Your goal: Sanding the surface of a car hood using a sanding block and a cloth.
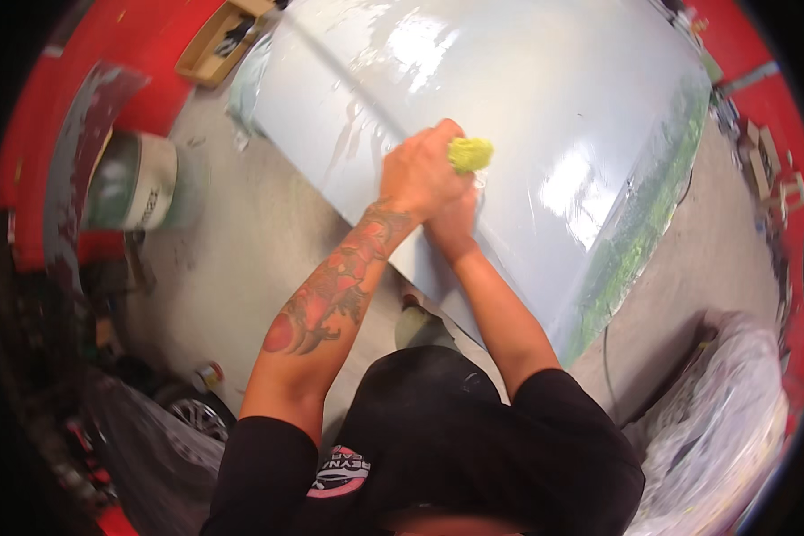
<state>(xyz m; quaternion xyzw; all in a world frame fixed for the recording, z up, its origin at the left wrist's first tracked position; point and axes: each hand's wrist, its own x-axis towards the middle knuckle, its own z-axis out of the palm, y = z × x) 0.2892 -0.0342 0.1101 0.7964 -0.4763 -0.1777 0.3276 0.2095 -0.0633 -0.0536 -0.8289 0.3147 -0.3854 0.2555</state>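
Observation:
My left hand [422,170] is closed in a fist round a yellow-green cloth [470,154], and a bunched end sticks out beside the thumb side. Just below and partly behind it, my right hand [456,217] is closed against the same bundle; its fingers are mostly hidden. Both hands are held together above a large pale grey car panel [509,98]. The panel's surface is wet and shiny, with streaks and droplets toward its left side. A whitish strand or drip hangs beside the cloth.
Green-smeared masking film [639,232] runs along the panel's right edge. A cardboard box [219,40] lies at the far left, near a pale bucket-like container [152,183]. A wheel [196,415] stands at lower left. Clear plastic sheeting [719,429] drapes something at lower right.

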